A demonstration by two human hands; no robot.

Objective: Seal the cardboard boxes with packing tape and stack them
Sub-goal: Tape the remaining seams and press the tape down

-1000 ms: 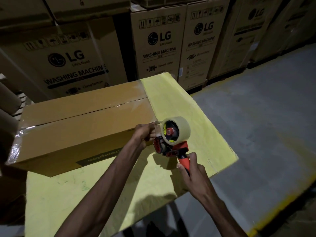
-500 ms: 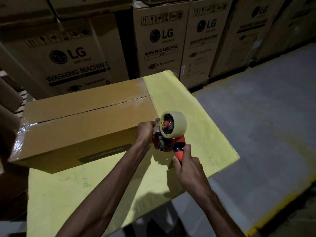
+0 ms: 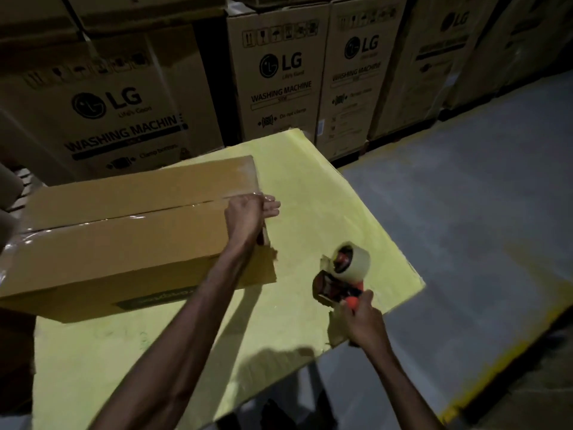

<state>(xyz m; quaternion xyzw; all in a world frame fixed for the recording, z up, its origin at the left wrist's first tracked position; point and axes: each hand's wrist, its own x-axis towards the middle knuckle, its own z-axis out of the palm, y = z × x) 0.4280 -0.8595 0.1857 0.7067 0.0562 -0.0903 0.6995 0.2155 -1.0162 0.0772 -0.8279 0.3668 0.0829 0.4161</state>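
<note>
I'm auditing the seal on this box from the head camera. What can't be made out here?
- cardboard box: left end cut off by the frame edge; right end face mostly hidden by the left hand and forearm.
- box's front label: dark, blurred, unreadable.
- tape dispenser: handle mostly covered by the right hand.
- Head view only: the box's far side is unseen.

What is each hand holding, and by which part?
The right hand grips the tape dispenser by its orange handle. The left hand holds nothing; it presses flat on the taped end of the cardboard box.
</note>
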